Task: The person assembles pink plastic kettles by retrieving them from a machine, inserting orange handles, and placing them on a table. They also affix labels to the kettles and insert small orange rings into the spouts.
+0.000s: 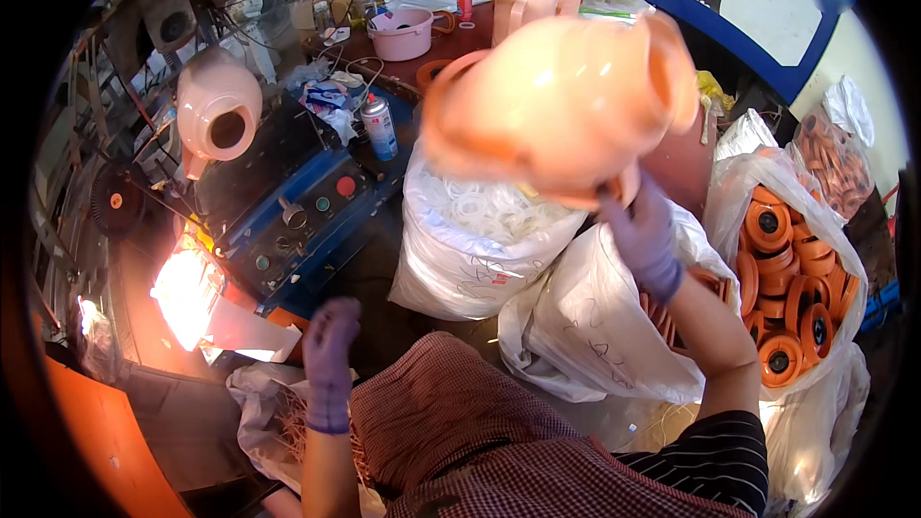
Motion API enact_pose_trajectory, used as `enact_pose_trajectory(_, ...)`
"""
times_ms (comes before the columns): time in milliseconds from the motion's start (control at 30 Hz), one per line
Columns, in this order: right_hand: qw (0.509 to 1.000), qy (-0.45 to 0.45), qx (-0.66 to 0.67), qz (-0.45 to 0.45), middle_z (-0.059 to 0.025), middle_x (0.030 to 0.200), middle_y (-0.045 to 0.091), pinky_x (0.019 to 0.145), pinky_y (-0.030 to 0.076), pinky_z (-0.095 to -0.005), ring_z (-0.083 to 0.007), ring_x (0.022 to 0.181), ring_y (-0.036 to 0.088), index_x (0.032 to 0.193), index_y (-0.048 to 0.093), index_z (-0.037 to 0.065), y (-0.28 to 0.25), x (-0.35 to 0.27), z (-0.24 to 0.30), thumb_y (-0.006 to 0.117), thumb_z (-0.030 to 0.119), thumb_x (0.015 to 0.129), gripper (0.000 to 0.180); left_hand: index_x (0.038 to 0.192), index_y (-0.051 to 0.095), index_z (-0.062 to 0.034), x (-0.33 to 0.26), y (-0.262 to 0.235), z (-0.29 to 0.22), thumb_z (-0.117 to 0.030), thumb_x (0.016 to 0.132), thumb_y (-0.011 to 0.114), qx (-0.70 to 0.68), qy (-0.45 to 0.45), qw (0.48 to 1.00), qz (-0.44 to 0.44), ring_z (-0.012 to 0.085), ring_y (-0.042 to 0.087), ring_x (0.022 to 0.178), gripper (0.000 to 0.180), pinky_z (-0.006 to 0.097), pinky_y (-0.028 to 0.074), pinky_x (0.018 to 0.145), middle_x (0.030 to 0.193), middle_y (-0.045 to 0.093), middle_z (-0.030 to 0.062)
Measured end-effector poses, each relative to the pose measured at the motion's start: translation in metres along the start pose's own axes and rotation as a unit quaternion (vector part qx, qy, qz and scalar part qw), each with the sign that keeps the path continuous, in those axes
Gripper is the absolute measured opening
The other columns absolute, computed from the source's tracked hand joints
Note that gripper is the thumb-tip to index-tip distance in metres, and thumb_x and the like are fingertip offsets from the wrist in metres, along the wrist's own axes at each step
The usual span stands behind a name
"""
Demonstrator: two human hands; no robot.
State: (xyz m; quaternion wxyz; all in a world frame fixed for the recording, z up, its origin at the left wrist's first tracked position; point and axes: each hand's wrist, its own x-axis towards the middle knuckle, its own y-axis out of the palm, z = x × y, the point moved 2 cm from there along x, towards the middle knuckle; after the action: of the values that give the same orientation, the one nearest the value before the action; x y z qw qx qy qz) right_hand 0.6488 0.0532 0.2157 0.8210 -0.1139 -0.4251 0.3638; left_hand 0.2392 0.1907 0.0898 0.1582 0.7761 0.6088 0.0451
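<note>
My right hand (pixel 643 230), in a thin purple glove, grips a large glossy peach-orange plastic jug (pixel 552 96) by its handle on the lower side. The jug lies tilted on its side in the air, blurred by motion, its open mouth toward the right. My left hand (pixel 329 350), gloved the same way, is raised low at the left, fingers curled in. What it holds, if anything, is hidden. Below the jug stands a white sack (pixel 451 273) of translucent plastic rings (pixel 494 211). A similar peach jug (pixel 206 101) is on the machine at the left.
A blue control panel (pixel 307 216) with knobs and buttons is at left, a spray can (pixel 379 127) behind it. Bags of orange round parts (pixel 782 269) stand at right. Farther back, a table holds a pink basin (pixel 402 35) and more jugs (pixel 524 5). Bright glare (pixel 187 297) shows left.
</note>
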Motion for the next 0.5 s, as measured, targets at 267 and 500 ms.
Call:
enact_pose_trajectory(267,0.982,0.105,-0.09,-0.13,-0.0198,0.072,0.064,0.065,0.049,-0.043,-0.0345,0.069,0.066,0.091,0.064,-0.003,-0.006,0.147,-0.137,0.064,0.033,0.091,0.036,0.103,0.069,0.0004,-0.046,-0.052,0.098,-0.015,0.093,0.066,0.055,-0.176,0.98,-0.068,0.0064,0.056,0.075,0.019,0.02,0.045,0.066,0.087,0.065,-0.0002)
enact_pose_trajectory(500,0.961,0.092,-0.25,-0.071,-0.03,0.086,0.067,0.079,0.051,-0.0489,-0.0429,0.087,0.068,0.091,0.066,-0.007,0.065,0.225,-0.162,0.059,0.046,0.089,0.054,0.098,0.068,0.0005,-0.062,-0.126,0.151,-0.017,0.091,0.067,0.112,-0.231,0.948,-0.188,0.0084,0.057,0.074,0.018,0.022,0.047,0.067,0.084,0.064,-0.0002)
